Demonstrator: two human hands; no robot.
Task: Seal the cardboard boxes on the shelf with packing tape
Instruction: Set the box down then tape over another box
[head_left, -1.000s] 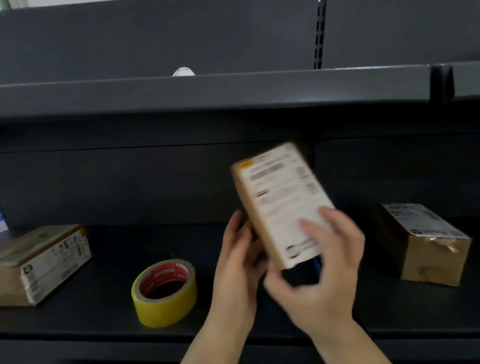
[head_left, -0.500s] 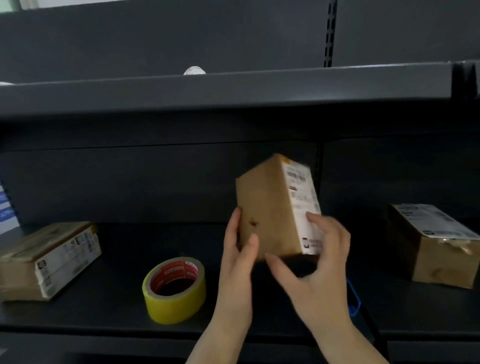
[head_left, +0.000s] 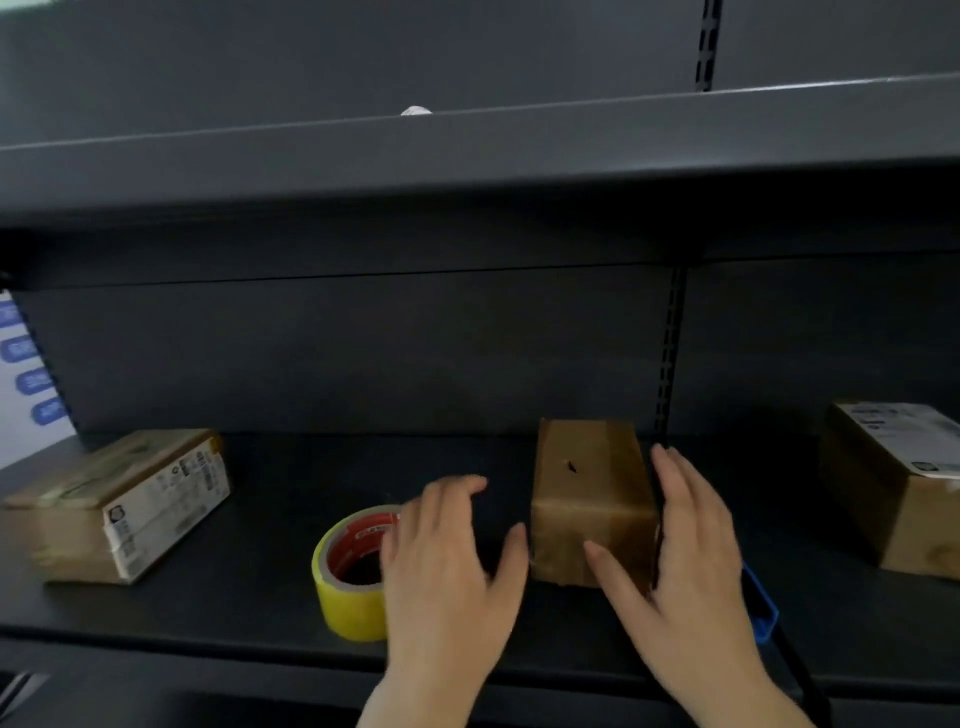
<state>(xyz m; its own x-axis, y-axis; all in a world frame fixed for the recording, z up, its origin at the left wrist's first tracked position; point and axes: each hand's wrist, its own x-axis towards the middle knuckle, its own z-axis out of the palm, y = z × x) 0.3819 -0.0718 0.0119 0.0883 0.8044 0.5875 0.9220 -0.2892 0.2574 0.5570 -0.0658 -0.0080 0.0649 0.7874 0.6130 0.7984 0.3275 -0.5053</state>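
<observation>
A small brown cardboard box (head_left: 592, 499) stands on the dark shelf (head_left: 260, 603), plain side up. My right hand (head_left: 685, 566) wraps its right side, with the fingers along that side and the thumb across the front face. My left hand (head_left: 447, 566) hovers just left of the box with fingers spread and nothing in it; its thumb tip is close to the box's lower left edge. A yellow roll of packing tape (head_left: 345, 577) with a red core lies flat on the shelf, partly hidden behind my left hand.
A labelled cardboard box (head_left: 119, 504) lies at the shelf's left end, and another labelled box (head_left: 893, 483) sits at the right. A blue object (head_left: 761, 605) peeks out behind my right wrist. The upper shelf (head_left: 467, 150) overhangs the space.
The box was held up and turned in both hands; now it stands on the shelf. My left hand has come off it and moved left over the tape roll.
</observation>
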